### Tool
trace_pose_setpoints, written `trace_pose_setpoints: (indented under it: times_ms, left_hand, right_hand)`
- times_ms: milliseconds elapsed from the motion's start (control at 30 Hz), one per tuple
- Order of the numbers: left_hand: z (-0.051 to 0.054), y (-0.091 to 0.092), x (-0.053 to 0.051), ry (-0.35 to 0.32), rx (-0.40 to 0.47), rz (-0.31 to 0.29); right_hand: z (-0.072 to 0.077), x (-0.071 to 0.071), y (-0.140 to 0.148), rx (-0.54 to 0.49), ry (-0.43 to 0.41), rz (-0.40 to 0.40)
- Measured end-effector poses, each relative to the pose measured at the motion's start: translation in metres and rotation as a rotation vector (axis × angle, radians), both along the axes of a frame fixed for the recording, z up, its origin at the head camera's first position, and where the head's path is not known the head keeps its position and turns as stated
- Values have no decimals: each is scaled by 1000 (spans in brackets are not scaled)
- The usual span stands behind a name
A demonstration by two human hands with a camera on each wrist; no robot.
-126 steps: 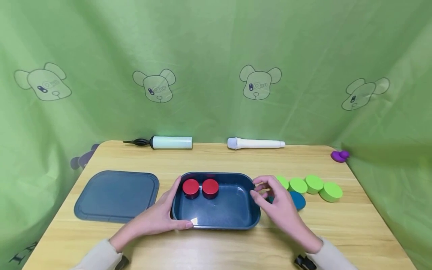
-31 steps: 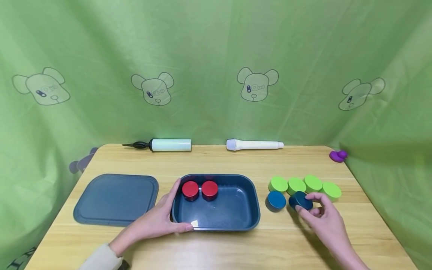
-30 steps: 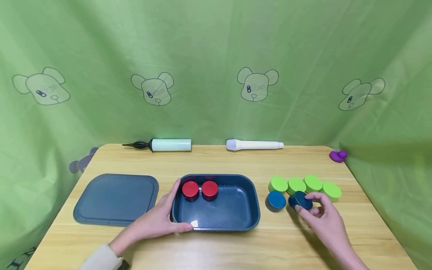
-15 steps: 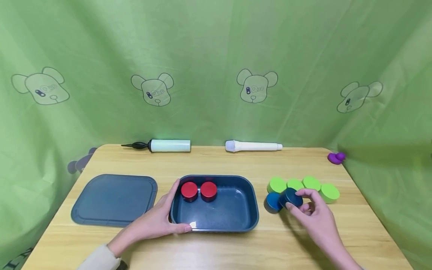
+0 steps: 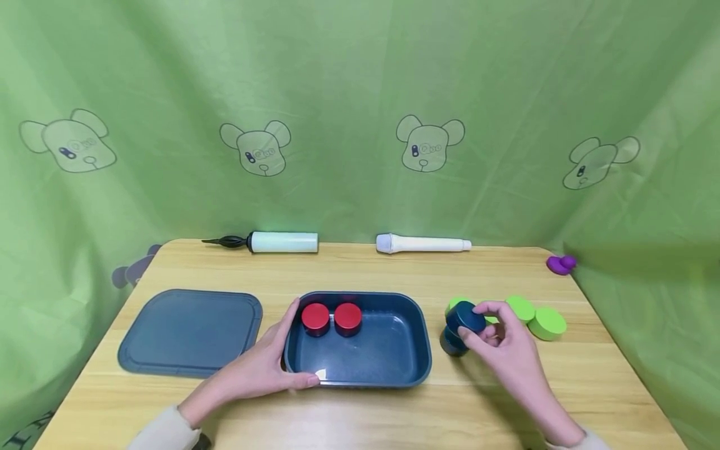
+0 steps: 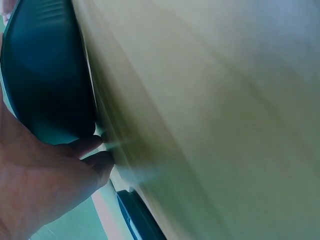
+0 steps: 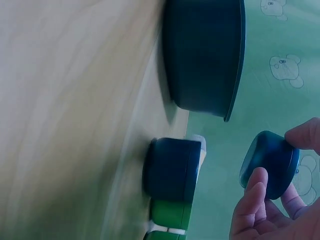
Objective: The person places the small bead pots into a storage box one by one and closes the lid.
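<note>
My left hand (image 5: 264,369) grips the left end of a dark blue rectangular box (image 5: 388,356), thumb along its front rim and fingers at its left side. Inside, two red round tins (image 5: 316,319) stand side by side at the back left. My right hand (image 5: 509,347) pinches a small round dark blue tin (image 5: 468,317) between thumb and fingers. It is raised and tilted, apart from the table; the right wrist view shows this blue tin (image 7: 272,162) off the surface. A second blue tin (image 5: 452,344) stands beneath it on the table, partly covered in the head view.
Several light green round tins (image 5: 547,323) stand behind my right hand. The flat dark blue lid (image 5: 191,331) lies left of the box. A hand pump (image 5: 284,242), a white microphone (image 5: 427,244) and a purple duck-like toy (image 5: 560,264) lie along the back edge.
My right hand left the box's right end, took hold of the right-hand blue tin, lifted it and carried it left over the other blue tin. My left hand stays on the box.
</note>
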State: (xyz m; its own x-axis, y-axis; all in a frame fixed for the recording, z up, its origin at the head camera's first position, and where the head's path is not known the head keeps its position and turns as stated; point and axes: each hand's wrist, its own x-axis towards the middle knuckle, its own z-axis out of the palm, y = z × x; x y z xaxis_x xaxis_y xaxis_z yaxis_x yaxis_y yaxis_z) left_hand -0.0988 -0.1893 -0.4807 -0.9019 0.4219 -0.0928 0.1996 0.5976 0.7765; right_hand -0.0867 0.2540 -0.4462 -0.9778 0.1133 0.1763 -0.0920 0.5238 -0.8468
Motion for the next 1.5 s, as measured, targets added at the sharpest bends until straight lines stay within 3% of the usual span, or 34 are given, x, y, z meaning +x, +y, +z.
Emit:
trace_pose_setpoints:
  times_ms: [667, 1133, 1500]
  left_hand:
    - [1, 0, 0, 29, 2, -17]
    - [0, -1, 0, 28, -2, -12]
    - [1, 0, 0, 16, -5, -12]
  right_hand:
    - [-5, -16, -57, -8, -42, 161]
    - [2, -32, -89, 212, -40, 305]
    - [-4, -41, -117, 402, -48, 323]
